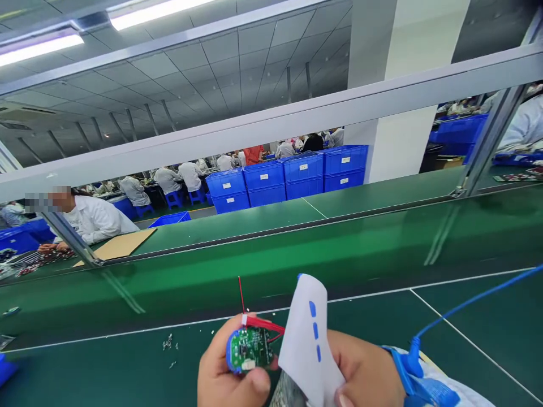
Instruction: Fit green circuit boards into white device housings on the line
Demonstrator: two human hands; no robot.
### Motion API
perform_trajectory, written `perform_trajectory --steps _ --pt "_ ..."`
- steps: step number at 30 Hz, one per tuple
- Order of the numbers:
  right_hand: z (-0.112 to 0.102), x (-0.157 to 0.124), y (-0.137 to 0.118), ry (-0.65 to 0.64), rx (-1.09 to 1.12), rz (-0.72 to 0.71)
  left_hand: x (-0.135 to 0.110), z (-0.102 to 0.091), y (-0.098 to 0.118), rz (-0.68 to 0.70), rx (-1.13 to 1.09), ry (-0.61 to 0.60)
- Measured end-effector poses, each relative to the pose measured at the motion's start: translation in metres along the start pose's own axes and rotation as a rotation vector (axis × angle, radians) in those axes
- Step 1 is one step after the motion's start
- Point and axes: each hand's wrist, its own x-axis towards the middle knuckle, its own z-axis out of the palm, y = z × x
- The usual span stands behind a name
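Observation:
My left hand grips a small green circuit board with a blue rounded edge, the thumb along its lower side. Red wires run from the board toward the right, and one thin red wire sticks up above my fingers. My right hand pinches a curled white sheet that carries a column of short blue strips. The sheet stands close beside the board and hides the ends of the wires. Below it shows a greyish, shiny thing, mostly hidden. A blue wrist strap encircles my right wrist.
A blue cord runs from the strap to the right. Small metal bits lie on the green bench. Beyond stands a metal frame, with stacked blue bins and a person in white behind it.

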Motion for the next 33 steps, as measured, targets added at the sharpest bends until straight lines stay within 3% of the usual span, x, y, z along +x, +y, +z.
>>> perform_trajectory --steps 5,8,13,15,18,20,22,25,28,33 --pt "0.009 0.009 0.026 0.002 0.181 -0.054 0.000 -0.009 -0.003 0.031 -0.045 -0.043" --pt "0.018 0.011 0.026 -0.005 0.256 -0.081 -0.002 -0.005 -0.006 0.051 -0.039 -0.049" --pt "0.017 0.014 0.002 -0.042 -0.051 -0.064 -0.005 0.007 0.001 0.040 -0.022 0.029" --pt "0.011 0.015 -0.008 0.164 -0.195 -0.088 -0.006 0.010 0.006 0.030 0.008 0.063" --pt "0.006 0.009 -0.015 0.708 -0.416 -0.216 -0.006 0.012 0.007 -0.011 0.064 0.045" --pt "0.010 0.002 -0.015 0.879 -0.558 -0.338 -0.006 0.012 0.004 -0.028 0.129 -0.019" --pt "0.020 -0.005 -0.014 0.822 -0.649 -0.419 -0.006 0.013 0.001 -0.015 0.233 -0.099" --pt "0.035 -0.009 -0.014 0.654 -0.642 -0.373 -0.007 0.015 -0.001 -0.001 0.397 -0.193" --pt "0.041 -0.008 -0.016 0.654 -0.589 -0.315 -0.009 0.016 0.002 0.000 0.536 -0.227" --pt "0.036 -0.004 -0.016 0.656 -0.538 -0.398 -0.011 0.017 0.002 0.167 0.661 -0.200"
